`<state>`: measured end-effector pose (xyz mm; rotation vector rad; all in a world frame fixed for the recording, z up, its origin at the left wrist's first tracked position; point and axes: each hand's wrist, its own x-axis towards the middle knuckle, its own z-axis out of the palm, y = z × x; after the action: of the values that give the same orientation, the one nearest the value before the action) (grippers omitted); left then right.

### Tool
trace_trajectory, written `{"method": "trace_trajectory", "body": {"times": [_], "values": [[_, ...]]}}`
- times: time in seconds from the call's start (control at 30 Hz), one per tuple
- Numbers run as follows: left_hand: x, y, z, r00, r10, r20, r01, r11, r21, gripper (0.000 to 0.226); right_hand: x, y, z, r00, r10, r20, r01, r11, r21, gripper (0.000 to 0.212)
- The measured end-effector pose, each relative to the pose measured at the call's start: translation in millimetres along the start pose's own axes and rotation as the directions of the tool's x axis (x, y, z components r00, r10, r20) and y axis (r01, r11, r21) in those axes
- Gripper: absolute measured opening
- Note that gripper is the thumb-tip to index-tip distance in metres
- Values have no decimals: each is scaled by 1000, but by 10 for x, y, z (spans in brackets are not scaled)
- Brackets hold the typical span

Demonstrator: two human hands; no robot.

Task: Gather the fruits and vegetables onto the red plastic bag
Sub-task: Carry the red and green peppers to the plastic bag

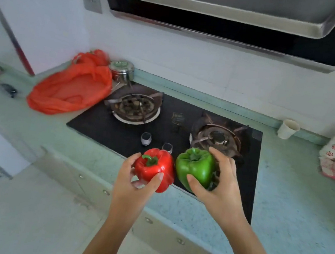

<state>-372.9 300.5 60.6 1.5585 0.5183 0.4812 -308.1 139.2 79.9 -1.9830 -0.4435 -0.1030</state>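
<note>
Looking down from the head view, the left hand (pixel 134 178) clasps a glossy, lobed red pepper (pixel 154 167) and the right hand (pixel 216 182) a smooth green pepper (pixel 196 168), both aloft over the desk's front edge, likely ready for carrying. Crinkled and thin, the red plastic bag (pixel 69 90) lies flat near the desk's far left corner.

Red pepper (pixel 154 167), green pepper (pixel 196 168), both held.
</note>
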Motion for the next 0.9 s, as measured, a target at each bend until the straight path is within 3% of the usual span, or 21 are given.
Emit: {"method": "trace_trajectory", "body": {"times": [0.27, 0.53, 0.9], "values": [[-259, -53, -1224, 982, -24, -189, 27, 1000, 14, 64, -284, -682, 889, 982, -147, 122, 138, 987, 79, 71], [-276, -188, -2008, 927, 17, -374, 11, 997, 74, 61, -308, -966, 1666, 931, -195, 310, 154, 976, 151, 67], [847, -357, -2784, 898, 14, -439, 47, 991, 128, 60, 551, -1172, 2896, 906, -227, 357, 167, 967, 192, 62]]}}
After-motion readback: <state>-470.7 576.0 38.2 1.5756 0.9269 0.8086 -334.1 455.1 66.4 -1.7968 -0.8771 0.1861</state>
